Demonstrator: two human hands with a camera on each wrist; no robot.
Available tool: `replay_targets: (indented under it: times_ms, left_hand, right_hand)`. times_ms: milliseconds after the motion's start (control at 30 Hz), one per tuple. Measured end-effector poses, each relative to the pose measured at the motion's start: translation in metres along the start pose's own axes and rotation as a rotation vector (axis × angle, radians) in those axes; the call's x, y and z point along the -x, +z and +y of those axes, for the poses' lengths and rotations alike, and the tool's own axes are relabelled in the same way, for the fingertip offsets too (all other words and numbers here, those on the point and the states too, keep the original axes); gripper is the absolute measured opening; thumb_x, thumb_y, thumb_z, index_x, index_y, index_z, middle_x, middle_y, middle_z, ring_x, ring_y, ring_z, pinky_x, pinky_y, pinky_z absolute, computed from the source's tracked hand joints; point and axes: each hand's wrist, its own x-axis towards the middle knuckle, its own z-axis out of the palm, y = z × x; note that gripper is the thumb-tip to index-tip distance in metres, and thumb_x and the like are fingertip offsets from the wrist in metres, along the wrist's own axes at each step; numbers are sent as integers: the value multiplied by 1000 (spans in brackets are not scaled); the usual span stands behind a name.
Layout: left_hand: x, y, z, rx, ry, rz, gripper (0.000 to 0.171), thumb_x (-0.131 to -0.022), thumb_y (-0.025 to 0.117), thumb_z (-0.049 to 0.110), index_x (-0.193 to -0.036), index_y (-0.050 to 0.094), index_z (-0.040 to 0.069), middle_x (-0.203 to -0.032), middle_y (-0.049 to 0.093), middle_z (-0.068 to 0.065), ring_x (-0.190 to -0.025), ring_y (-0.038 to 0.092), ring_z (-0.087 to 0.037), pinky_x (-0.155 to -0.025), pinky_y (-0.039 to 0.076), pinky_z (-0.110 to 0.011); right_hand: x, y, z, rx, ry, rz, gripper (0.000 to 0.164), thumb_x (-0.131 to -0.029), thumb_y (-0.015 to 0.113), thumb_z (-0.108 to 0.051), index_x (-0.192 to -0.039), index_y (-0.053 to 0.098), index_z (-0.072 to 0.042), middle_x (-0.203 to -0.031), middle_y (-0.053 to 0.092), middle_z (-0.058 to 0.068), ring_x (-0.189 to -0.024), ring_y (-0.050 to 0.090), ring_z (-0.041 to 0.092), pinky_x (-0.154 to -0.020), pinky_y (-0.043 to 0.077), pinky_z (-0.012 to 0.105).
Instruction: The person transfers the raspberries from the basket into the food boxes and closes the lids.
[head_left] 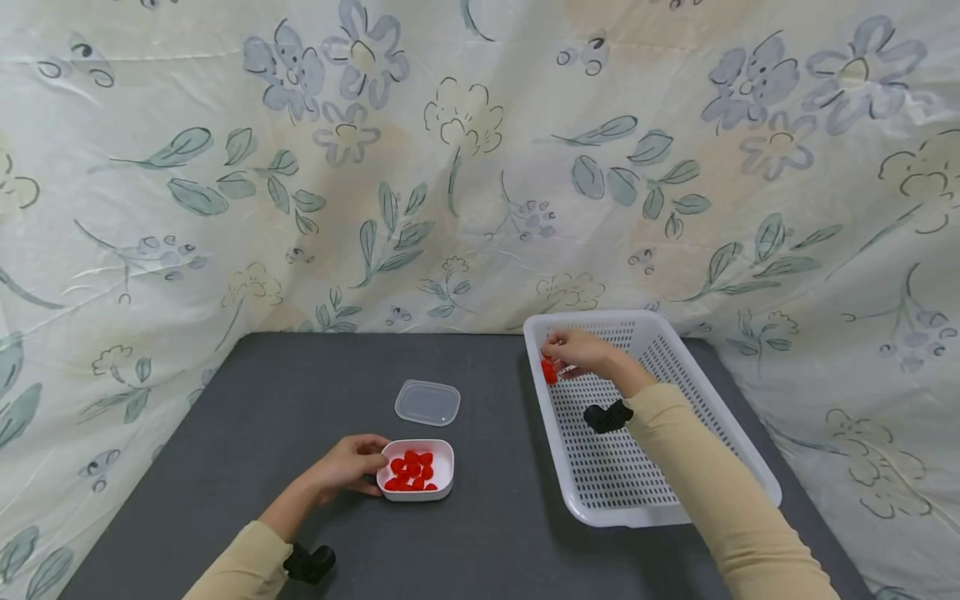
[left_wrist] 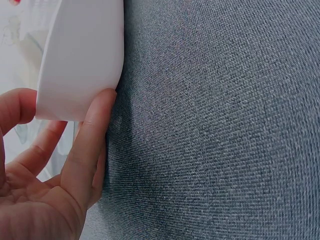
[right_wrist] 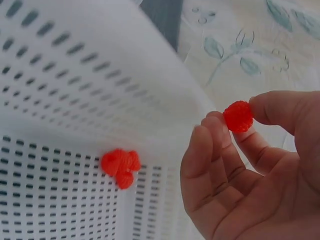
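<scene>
My right hand [head_left: 588,354] is over the far left corner of a white perforated basket [head_left: 622,515]. Between thumb and fingertips it pinches a red raspberry [right_wrist: 238,116], bumpy and apparently artificial. Below it, a small cluster of red raspberries [right_wrist: 120,167] lies in the basket's corner. On the table, my left hand [head_left: 347,467] grips the left end of a small white container [head_left: 416,497], thumb at the rim and fingers against the side and lower edge. Several red raspberries [head_left: 411,472] lie inside that container; the left wrist view shows only its outer wall.
A clear plastic lid [head_left: 427,403] lies flat behind the white container. The dark grey tabletop [head_left: 315,383] extends to a floral-patterned cloth [head_left: 465,250] at the back. The basket's raised walls stand at the right of the table.
</scene>
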Motion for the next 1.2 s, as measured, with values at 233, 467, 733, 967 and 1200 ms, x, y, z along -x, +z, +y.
replay_targets:
  times_ms: [233, 467, 733, 967, 1200]
  left_hand:
    - [0, -1, -1, 7, 19, -25, 43, -89, 56, 14, -125, 46, -7, -109, 59, -16, -85, 59, -21, -68, 57, -39]
    - [2, 0, -1, 2, 10, -14, 43, -89, 57, 14, -125, 46, -7, -109, 59, -16, -85, 59, -21, -68, 57, -39]
    - [3, 0, 1, 6, 10, -13, 43, -89, 56, 13, -125, 45, -7, -111, 58, -17, -86, 59, -22, -68, 57, -39]
    - [5, 1, 3, -1, 4, -6, 42, -89, 56, 13, -124, 46, -7, -110, 58, -17, -86, 59, -22, -68, 57, -39]
    - [6, 2, 4, -6, -1, -2, 43, -88, 58, 14, -124, 47, -6, -110, 58, -17, -86, 60, -22, -68, 57, -39]
  right_hand:
    - [-1, 16, -16, -5, -19, -49, 27, -96, 47, -19, -114, 52, 1, -91, 53, 10, -68, 50, 17, -63, 51, 30]
    - [1, 35, -28, 71, -30, -74, 26, -95, 48, -21, -115, 55, -5, -94, 55, 6, -76, 52, 18, -62, 50, 27]
    - [-3, 58, -39, 95, -49, -108, 22, -94, 51, -20, -110, 55, -6, -100, 58, 9, -86, 54, 24, -73, 53, 36]
    - [-3, 83, -47, 126, -106, -170, 22, -92, 52, -18, -109, 55, -5, -100, 58, 10, -84, 55, 20, -70, 53, 33]
    - [-3, 105, -54, 129, -134, -227, 21, -92, 52, -15, -109, 55, -4, -93, 58, 6, -82, 56, 21, -71, 55, 33]
